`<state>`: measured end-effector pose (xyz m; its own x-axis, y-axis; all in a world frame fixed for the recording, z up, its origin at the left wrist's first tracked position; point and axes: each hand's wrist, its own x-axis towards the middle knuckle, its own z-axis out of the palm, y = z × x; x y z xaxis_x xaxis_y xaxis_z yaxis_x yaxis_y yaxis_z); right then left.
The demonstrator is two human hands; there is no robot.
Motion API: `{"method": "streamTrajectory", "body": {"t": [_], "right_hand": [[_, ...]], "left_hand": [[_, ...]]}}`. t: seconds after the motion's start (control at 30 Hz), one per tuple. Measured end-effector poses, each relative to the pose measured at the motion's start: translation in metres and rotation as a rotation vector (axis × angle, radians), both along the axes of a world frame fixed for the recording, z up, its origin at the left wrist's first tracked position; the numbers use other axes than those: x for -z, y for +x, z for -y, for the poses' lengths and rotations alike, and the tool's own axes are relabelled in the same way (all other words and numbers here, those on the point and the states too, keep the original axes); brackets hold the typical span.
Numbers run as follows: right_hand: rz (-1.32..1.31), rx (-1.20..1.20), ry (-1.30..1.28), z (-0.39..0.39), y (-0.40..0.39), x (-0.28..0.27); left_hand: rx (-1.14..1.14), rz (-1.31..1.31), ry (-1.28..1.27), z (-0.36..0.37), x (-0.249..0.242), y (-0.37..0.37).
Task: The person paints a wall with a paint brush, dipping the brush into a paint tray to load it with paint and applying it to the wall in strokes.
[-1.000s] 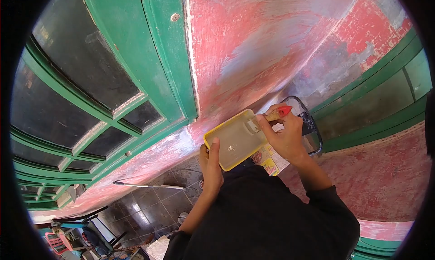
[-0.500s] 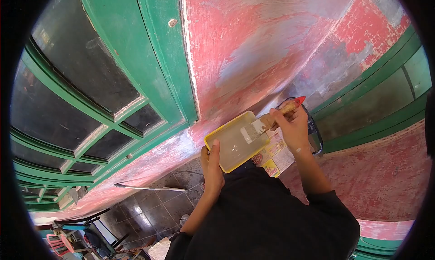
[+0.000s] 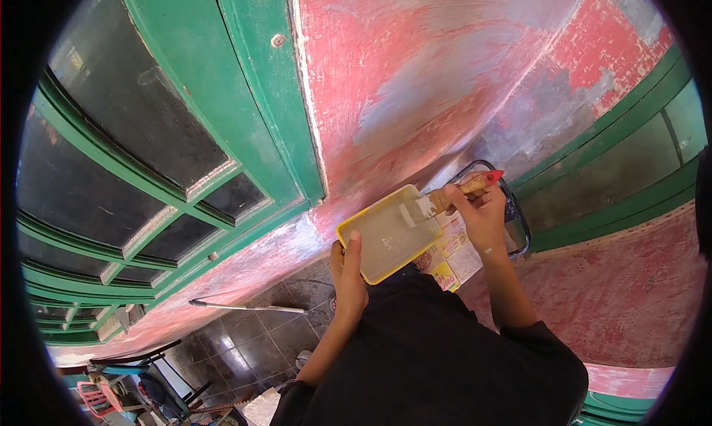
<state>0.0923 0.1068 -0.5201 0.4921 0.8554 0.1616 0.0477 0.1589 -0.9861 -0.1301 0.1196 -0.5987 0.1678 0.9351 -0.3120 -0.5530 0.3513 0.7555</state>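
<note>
We hold a yellow tray (image 3: 386,233) from below with our left hand (image 3: 347,274), thumb hooked over its near rim, and our right hand (image 3: 480,217) is closed around the paintbrush (image 3: 445,197), bristles resting at the tray's far edge, just in front of the worn red wall (image 3: 415,77). The tray looks tilted, so its shallow pale liquid could spill onto the tiled floor (image 3: 252,337) or our sleeve. Behind it sits a dark-rimmed clear container (image 3: 519,225); we cannot tell its contents.
</note>
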Motion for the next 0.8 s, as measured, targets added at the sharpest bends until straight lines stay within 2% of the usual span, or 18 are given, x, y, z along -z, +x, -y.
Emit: {"method": "streamTrajectory", "body": {"t": [0.2,0.27,0.3,0.37,0.5,0.57,0.67,0.8], "right_hand": [[0.05,0.04,-0.015,-0.001,0.005,0.005],[-0.196,-0.001,-0.042,-0.005,0.011,0.009],[-0.195,-0.005,-0.036,-0.006,0.016,0.014],[-0.431,-0.076,-0.107,-0.004,0.023,0.024],[-0.599,-0.145,-0.178,-0.006,0.024,0.027],[-0.768,-0.185,-0.18,-0.009,0.021,0.027],[-0.804,-0.143,-0.187,-0.014,0.015,0.025],[-0.84,-0.211,-0.14,-0.022,0.019,0.03]], "left_hand": [[0.01,-0.001,0.015,-0.002,0.005,0.003],[0.009,0.004,0.006,-0.001,0.001,0.004],[0.005,0.009,-0.007,-0.001,-0.002,0.005],[-0.002,-0.002,0.004,-0.002,-0.003,0.005],[-0.027,-0.005,0.018,-0.002,-0.004,0.005],[-0.032,-0.012,0.019,-0.003,-0.009,0.004],[-0.048,-0.015,0.011,-0.002,-0.011,0.004],[-0.08,-0.013,0.017,-0.003,-0.012,0.005]]}}
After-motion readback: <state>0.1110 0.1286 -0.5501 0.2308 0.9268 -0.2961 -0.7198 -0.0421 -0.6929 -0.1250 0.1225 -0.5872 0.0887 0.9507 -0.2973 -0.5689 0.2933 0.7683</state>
